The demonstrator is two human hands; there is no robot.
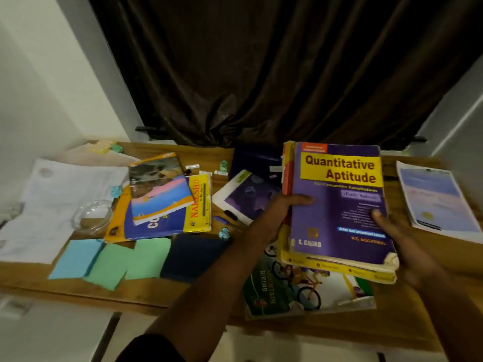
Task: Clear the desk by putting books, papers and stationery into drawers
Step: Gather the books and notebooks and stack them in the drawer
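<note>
A thick stack of books [337, 218], topped by a purple and yellow "Quantitative Aptitude" book, is lifted and tilted above the right part of the wooden desk [146, 291]. My left hand [285, 207] grips the stack's left edge, thumb on the cover. My right hand [397, 236] grips its lower right side, thumb on the cover. Under the stack lies a "Mountain Biking" magazine [282, 291]. Left of centre sits another pile of books [162, 202].
Loose white papers [52, 205] and a glass bowl [91, 215] cover the left end. Blue and green sticky pads [109, 259] and a dark notebook [193, 254] lie near the front edge. A printed booklet [436, 199] lies at the far right. A dark curtain [261, 69] hangs behind.
</note>
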